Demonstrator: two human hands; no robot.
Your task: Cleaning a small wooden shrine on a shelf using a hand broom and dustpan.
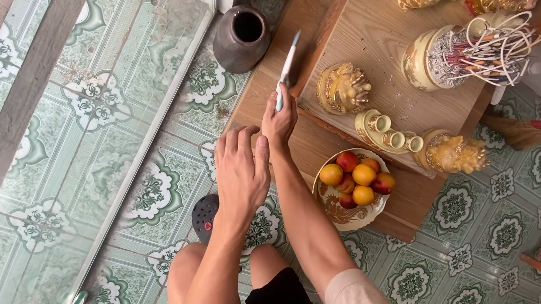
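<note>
The right hand (pixel 279 119) is clamped on the handle of a pale blue scraper (pixel 287 70), its blade angled up over the edge of the wooden counter (pixel 323 147). The left hand (pixel 240 171) hovers just beside it, open, fingers loosely curled, holding nothing. Near the right forearm sits a patterned bowl (pixel 350 220) of red and yellow fruit. Further out on a raised wooden board (pixel 378 29) stand a gold figurine (pixel 342 87), cream and gold teacups (pixel 384 131) and an incense pot (pixel 436 56). A dark jar (pixel 241 37) stands at the counter's corner. Green patterned tiles (pixel 141 184) cover the floor.
</note>
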